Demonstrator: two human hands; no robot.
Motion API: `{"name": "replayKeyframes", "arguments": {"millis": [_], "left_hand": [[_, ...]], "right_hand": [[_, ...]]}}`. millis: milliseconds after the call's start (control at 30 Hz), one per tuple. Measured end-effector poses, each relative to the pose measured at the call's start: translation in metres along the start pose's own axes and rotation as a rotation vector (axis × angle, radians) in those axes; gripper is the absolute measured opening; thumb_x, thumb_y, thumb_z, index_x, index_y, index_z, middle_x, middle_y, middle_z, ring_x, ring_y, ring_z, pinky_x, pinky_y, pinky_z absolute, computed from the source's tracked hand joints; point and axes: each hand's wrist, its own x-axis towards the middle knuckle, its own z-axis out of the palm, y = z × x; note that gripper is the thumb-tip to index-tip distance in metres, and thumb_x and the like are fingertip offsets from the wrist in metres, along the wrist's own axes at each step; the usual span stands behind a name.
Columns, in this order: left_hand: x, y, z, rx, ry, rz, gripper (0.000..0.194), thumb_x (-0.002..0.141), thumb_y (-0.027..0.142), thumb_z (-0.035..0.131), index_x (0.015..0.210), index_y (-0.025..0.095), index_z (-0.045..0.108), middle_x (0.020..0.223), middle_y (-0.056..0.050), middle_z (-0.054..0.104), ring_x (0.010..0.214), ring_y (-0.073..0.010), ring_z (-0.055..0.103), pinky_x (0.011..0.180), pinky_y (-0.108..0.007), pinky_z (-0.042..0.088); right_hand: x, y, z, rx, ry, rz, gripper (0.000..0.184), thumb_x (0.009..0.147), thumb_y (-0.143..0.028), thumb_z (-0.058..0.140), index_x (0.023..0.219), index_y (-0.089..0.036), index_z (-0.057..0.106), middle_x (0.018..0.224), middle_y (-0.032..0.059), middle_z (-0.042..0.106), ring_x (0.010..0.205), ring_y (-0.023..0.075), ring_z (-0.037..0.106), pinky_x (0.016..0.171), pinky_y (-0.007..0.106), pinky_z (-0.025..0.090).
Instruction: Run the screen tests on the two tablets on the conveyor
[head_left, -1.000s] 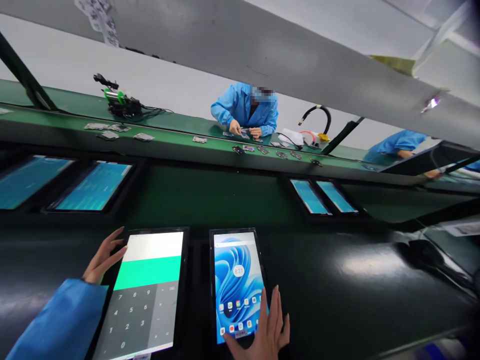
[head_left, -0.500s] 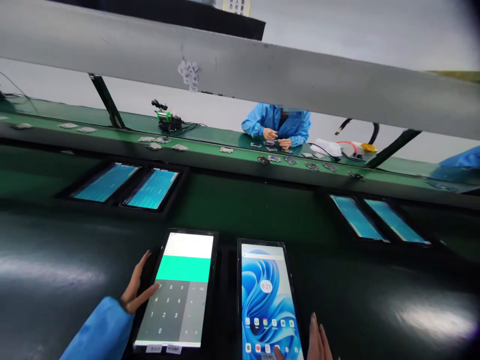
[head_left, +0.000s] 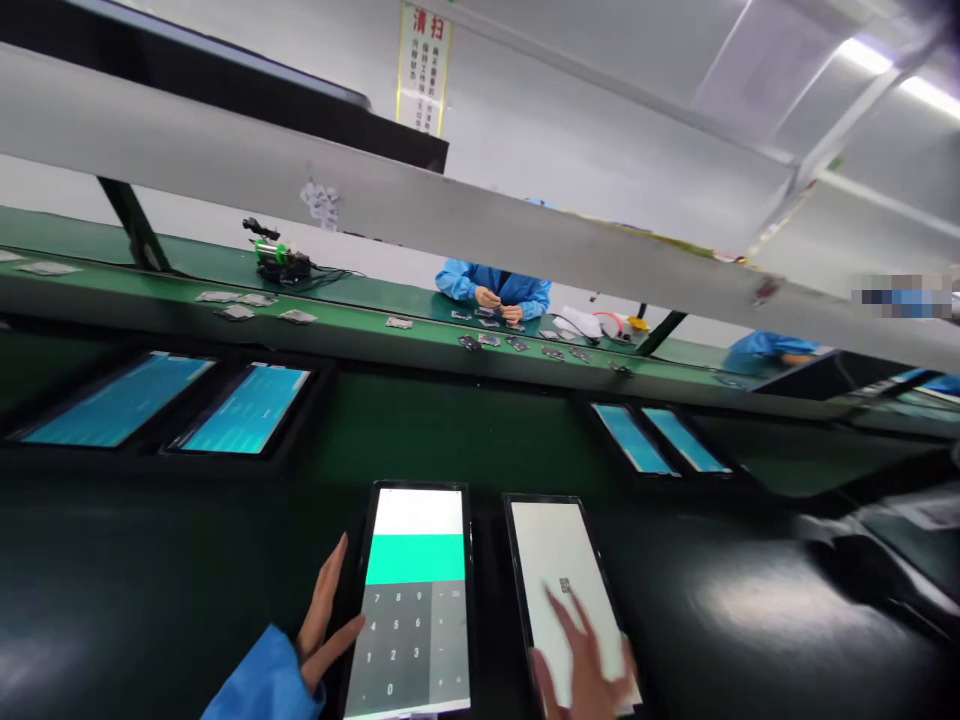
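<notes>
Two tablets lie side by side in front of me on a dark belt. The left tablet [head_left: 414, 600] shows a keypad under a green band. My left hand [head_left: 324, 620], in a blue sleeve, rests at its left edge with fingers apart, the thumb touching the screen's side. The right tablet [head_left: 564, 580] shows a pale, almost blank screen with a small dark mark. My right hand [head_left: 581, 660] hovers over its lower part, fingers spread and blurred by motion, holding nothing.
More lit tablets sit in pairs farther along the belt at left [head_left: 180, 405] and right [head_left: 660, 438]. Behind runs a green conveyor [head_left: 337, 335] with several small parts. A person in a blue coat [head_left: 495, 288] works across it. A grey beam [head_left: 450, 215] crosses overhead.
The right tablet's screen went from a blue home screen to a pale blank one. My right hand moved up over its lower half. The camera tilted up and shifted.
</notes>
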Motion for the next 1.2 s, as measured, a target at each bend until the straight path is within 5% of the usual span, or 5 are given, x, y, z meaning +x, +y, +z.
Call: {"name": "replayKeyframes", "arguments": {"millis": [67,167,400,867,1200], "left_hand": [[-0.002,0.001,0.008,-0.048,-0.010,-0.075,0.060,0.087,0.044,0.043,0.141,0.040,0.018,0.152,0.010,0.019,0.140,-0.0202,0.014,0.116,-0.040,0.010],[-0.004,-0.011,0.006,-0.124,-0.026,-0.149,0.063,0.085,0.046,0.048,0.141,0.040,0.019,0.150,0.009,0.024,0.139,-0.0198,0.018,0.116,-0.040,0.012],[-0.009,-0.025,0.002,-0.133,0.010,-0.127,0.060,0.084,0.044,0.051,0.139,0.041,0.026,0.147,0.007,0.033,0.136,-0.0213,0.028,0.115,-0.043,0.016],[-0.011,-0.025,0.003,-0.081,0.007,-0.086,0.060,0.084,0.044,0.051,0.139,0.038,0.028,0.147,0.005,0.033,0.136,-0.0224,0.028,0.114,-0.043,0.018],[-0.010,-0.019,0.002,-0.056,-0.024,-0.100,0.058,0.084,0.043,0.051,0.138,0.038,0.029,0.146,0.004,0.034,0.136,-0.0244,0.029,0.114,-0.048,0.020]], "right_hand": [[0.014,-0.032,0.006,0.164,-0.131,-0.154,0.045,0.099,-0.049,0.020,0.138,-0.027,0.030,0.134,0.0070,0.047,0.123,0.0259,0.044,0.107,0.060,-0.003],[0.033,-0.067,0.013,0.269,-0.292,-0.222,0.045,0.099,-0.044,0.031,0.142,-0.033,0.025,0.141,0.0007,0.038,0.126,0.0257,0.040,0.107,0.065,0.008],[0.043,-0.075,0.020,0.297,-0.350,-0.284,0.049,0.098,-0.037,0.040,0.143,-0.033,0.023,0.142,0.0004,0.035,0.120,0.0286,0.048,0.101,0.073,0.021],[0.033,-0.077,0.036,0.259,-0.140,-0.178,0.046,0.097,-0.039,0.036,0.142,-0.032,0.026,0.140,0.0040,0.039,0.113,0.0281,0.053,0.105,0.065,-0.009],[0.011,-0.099,0.022,0.308,-0.019,-0.258,0.041,0.097,-0.048,0.029,0.135,-0.036,0.041,0.132,0.0026,0.050,0.103,0.0241,0.060,0.109,0.054,-0.008]]}}
